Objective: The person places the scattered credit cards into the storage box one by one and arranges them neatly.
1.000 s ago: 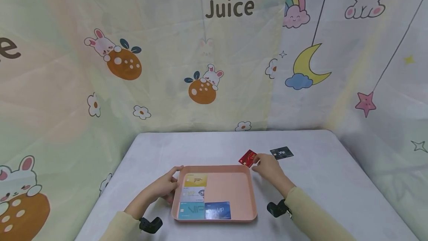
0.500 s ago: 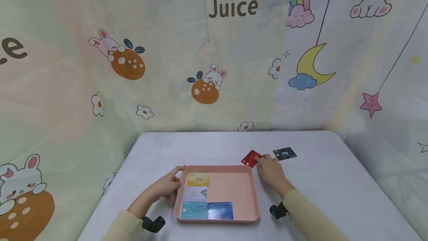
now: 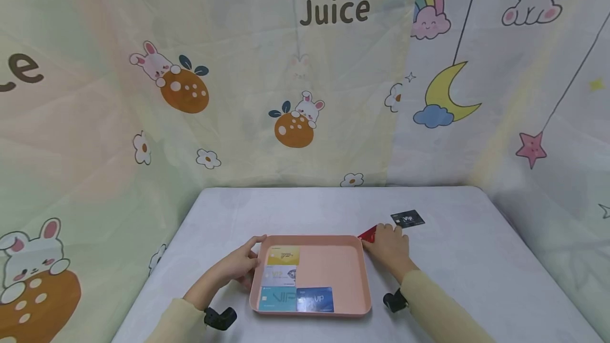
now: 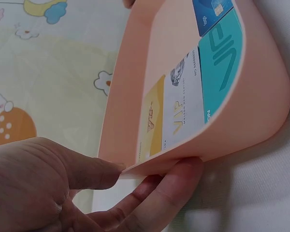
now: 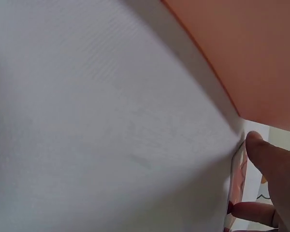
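My left hand grips the pink tray at its far left corner. In the left wrist view the thumb lies at the rim and the fingers sit against the outer wall. Inside the tray lie a yellow card, a white card, a teal card and a blue card. Just past the tray's far right corner, my right hand pinches a red card, mostly hidden by the hand. Seen from the right wrist, that card stands on edge between thumb and finger.
A black VIP card lies on the white table beyond the right hand. Patterned cloth hangs behind and at both sides. A black wrist device is worn on each forearm.
My right hand has come down over the red card and turned it, so less of it shows. The left hand keeps its hold on the tray. The whole view has shifted slightly.
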Available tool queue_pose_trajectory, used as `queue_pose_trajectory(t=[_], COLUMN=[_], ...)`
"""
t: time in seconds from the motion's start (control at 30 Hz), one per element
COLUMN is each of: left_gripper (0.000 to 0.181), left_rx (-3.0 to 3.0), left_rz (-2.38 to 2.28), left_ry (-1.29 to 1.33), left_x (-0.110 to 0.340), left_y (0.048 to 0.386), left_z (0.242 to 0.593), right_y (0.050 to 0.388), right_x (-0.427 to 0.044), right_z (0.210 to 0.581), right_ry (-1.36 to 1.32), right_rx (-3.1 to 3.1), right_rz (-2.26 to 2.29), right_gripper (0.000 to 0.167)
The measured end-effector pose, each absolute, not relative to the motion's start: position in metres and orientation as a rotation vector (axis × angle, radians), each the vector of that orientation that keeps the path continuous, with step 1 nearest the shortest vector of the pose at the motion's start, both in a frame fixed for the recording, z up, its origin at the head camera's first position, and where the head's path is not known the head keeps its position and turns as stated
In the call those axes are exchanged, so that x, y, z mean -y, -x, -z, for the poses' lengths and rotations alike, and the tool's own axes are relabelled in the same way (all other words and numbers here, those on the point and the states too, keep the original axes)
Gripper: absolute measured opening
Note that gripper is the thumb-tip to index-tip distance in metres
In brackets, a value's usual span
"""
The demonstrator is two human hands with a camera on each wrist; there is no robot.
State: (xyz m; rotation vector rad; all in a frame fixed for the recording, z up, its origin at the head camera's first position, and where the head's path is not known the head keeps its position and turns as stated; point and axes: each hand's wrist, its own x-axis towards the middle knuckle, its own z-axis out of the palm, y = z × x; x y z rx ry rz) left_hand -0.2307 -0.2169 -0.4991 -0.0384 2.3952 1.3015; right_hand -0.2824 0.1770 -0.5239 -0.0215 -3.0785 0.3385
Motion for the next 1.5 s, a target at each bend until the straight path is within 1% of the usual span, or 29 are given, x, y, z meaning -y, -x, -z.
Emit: queue_pose_trajectory(t=[0.2, 0.27, 0.4, 0.47, 0.53, 0.63, 0.7, 0.9, 0.97, 1.2, 1.5], left_gripper=[0.066, 0.066, 0.066, 0.066, 0.066, 0.065, 0.065, 0.065, 0.065, 0.065, 0.065], left_rx=[-2.393, -2.398, -2.404, -2.406, -2.410, -2.416, -2.418, -2.427, -2.435, -2.439, -2.438], left_rz=[-1.310, -1.306, -1.303, -1.297, -1.288, -1.277, -1.275, -1.268, -1.261, -1.251, -1.258], left_ry=[0.041, 0.044, 0.048, 0.056, 0.064, 0.067, 0.065, 0.065, 0.064, 0.069, 0.060], left_x=[0.215, 0.215, 0.214, 0.214, 0.214, 0.213, 0.213, 0.211, 0.210, 0.210, 0.211], left_y=[0.231, 0.230, 0.230, 0.230, 0.230, 0.231, 0.231, 0.230, 0.229, 0.229, 0.231], left_z=[0.498, 0.498, 0.497, 0.496, 0.496, 0.496, 0.496, 0.495, 0.494, 0.495, 0.497], right_y=[0.283, 0.283, 0.282, 0.280, 0.279, 0.277, 0.276, 0.275, 0.275, 0.270, 0.267], right_x=[-0.181, -0.182, -0.189, -0.193, -0.199, -0.207, -0.213, -0.228, -0.233, -0.244, -0.250], right_z=[0.523, 0.518, 0.512, 0.510, 0.509, 0.510, 0.510, 0.507, 0.506, 0.501, 0.501], right_ry=[0.050, 0.078, 0.155, 0.172, 0.164, 0.144, 0.150, 0.233, 0.257, 0.335, 0.482], right_rx=[3.108, 3.122, 3.142, 3.148, 3.147, 3.109, 3.072, 2.984, 2.974, 2.933, 2.818], right_rz=[-0.344, -0.415, -0.644, -0.740, -0.798, -0.845, -0.869, -0.885, -0.921, -1.088, -1.474], right_gripper=[0.073, 0.072, 0.078, 0.077, 0.070, 0.053, 0.046, 0.030, 0.027, 0.027, 0.031])
